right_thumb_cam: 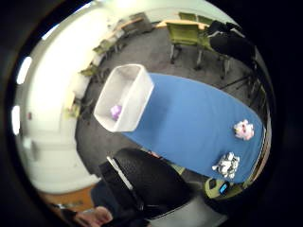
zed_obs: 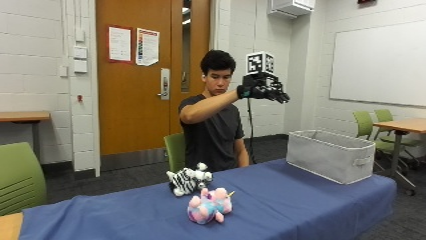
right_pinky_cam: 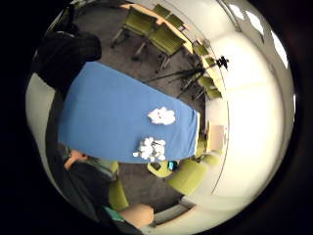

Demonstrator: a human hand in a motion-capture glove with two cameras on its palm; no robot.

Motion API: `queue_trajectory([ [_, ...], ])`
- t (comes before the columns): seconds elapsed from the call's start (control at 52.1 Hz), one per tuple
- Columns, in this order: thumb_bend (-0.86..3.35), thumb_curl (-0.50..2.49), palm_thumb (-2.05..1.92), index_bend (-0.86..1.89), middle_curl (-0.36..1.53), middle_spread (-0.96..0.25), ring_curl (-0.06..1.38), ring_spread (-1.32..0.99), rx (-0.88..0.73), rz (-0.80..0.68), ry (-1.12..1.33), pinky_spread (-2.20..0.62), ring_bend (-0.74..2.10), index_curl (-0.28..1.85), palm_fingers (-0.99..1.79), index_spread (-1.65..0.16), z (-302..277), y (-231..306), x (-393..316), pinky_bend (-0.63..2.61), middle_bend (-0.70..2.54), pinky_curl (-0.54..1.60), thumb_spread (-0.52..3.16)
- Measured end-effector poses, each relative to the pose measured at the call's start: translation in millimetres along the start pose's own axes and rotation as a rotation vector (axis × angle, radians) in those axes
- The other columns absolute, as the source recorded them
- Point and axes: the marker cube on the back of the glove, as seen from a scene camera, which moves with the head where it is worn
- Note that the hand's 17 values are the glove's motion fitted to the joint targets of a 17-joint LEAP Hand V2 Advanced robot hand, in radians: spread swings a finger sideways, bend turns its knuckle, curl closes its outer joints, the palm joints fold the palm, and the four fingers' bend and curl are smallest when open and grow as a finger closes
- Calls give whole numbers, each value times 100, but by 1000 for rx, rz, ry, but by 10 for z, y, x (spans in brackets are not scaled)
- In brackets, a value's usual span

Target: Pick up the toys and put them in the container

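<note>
In the outside view my gloved right hand is raised at head height above the blue-clothed table, between the toys and the container. Its fingers hang relaxed and hold nothing. A black-and-white zebra plush stands near the person's side of the table. A pink and pastel unicorn plush lies just in front of it. The grey fabric container stands at the table's right end, and a small purple toy lies inside it.
The person sits behind the table on a green chair. More green chairs and wooden tables stand around. A tripod is on the floor beyond the table.
</note>
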Motion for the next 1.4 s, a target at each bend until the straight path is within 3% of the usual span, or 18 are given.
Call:
queue_trajectory([
  [0.115,-13,12,-18,22,40,-17,28,-34,-19,248,21,-14,86,54,22,-33,295,616,1022,87,47,33,89],
  [0.346,-12,12,-18,23,40,-18,25,-35,-64,385,-15,-8,80,55,24,-34,1346,1435,1873,83,45,32,87],
  [0.711,-11,12,-16,25,38,-19,19,-32,-290,469,-105,0,54,56,6,-35,2857,1906,2129,90,32,35,86],
  [1.037,-5,17,-5,20,34,-11,16,-19,-431,476,-94,3,37,52,-2,-35,3038,2238,2062,110,14,39,92],
  [1.21,5,23,14,65,30,-8,13,-15,-394,449,-103,2,26,64,20,-39,2987,2286,1940,101,16,35,107],
  [1.306,17,30,35,66,33,-14,18,-24,-290,443,-32,-1,51,69,46,-38,2967,2238,1901,83,28,29,116],
  [1.402,25,39,52,50,41,-23,28,-36,-201,471,3,-13,84,72,80,-37,2946,2159,1930,76,52,27,114],
])
